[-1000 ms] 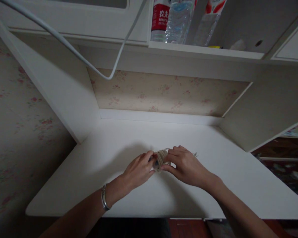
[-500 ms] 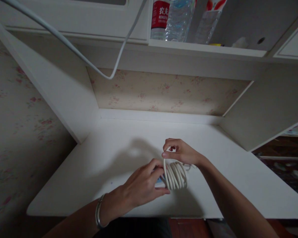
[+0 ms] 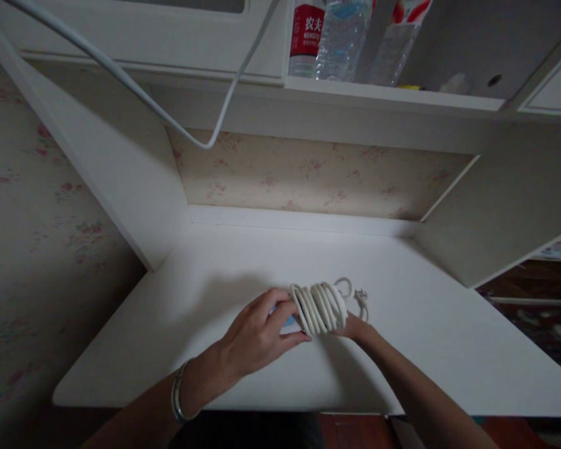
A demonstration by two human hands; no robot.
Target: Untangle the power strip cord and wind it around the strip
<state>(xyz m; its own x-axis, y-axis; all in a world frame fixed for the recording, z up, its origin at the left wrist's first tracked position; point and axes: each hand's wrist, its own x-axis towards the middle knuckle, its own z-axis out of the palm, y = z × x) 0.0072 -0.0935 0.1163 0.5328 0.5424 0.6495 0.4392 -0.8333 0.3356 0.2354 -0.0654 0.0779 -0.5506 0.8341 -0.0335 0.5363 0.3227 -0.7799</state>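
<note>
A thick white cord (image 3: 318,308) is wound in several tight loops around a white-and-blue block (image 3: 288,321), whose kind I cannot make out. My left hand (image 3: 266,327), with a silver bangle at the wrist, grips the block's left end, its fingers over the top and thumb below. My right hand (image 3: 353,326) is at the right end of the coil, mostly behind it, so its fingers are hidden. Beyond the coil, the cord's loose end (image 3: 362,299) lies bent on the white desk (image 3: 224,262).
A grey-white cable (image 3: 168,125) hangs in a bend at upper left. On the shelf (image 3: 393,92) above the desk stand several plastic bottles (image 3: 341,40). White side panels (image 3: 116,168) and a floral-papered wall (image 3: 308,168) enclose the desk.
My right hand has moved down from above the coil, where it held up a strand of cord, to behind the coil's right end. The wound block has shifted slightly up and left.
</note>
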